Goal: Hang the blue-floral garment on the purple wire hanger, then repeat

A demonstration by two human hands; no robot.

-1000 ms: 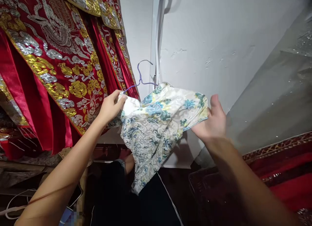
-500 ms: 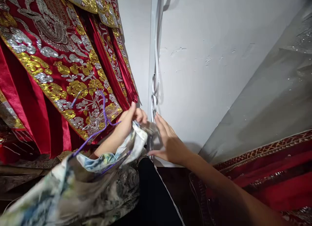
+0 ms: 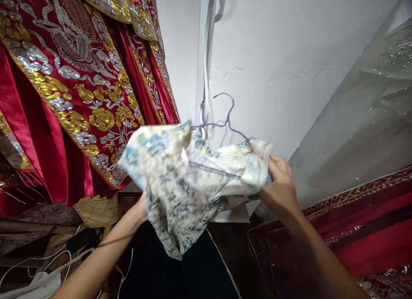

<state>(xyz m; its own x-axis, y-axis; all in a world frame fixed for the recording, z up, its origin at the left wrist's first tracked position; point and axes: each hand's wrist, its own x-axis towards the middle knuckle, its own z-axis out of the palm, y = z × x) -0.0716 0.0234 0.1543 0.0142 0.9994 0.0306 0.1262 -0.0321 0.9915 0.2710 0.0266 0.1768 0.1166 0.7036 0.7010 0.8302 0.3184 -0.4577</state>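
Note:
A white garment (image 3: 186, 178) printed with blue and green flowers hangs bunched on a purple wire hanger (image 3: 225, 118) in front of me. My right hand (image 3: 280, 187) grips its right edge, next to the hanger's end. My left hand (image 3: 141, 206) is under the cloth at its left side, mostly hidden by the fabric, so its grip does not show. The hanger's hook points up toward the white wall (image 3: 273, 54).
Red robes (image 3: 80, 88) with heavy gold and silver embroidery hang at the left. White straps (image 3: 206, 75) run down the wall corner. Red patterned cloth (image 3: 370, 230) lies at the right. Cables (image 3: 41, 264) and a quilted tan piece (image 3: 96, 208) sit low on the left.
The flowered garment has swung from low on my left up to the middle. My right hand moved right and took hold of its edge; my left hand dropped beneath the cloth.

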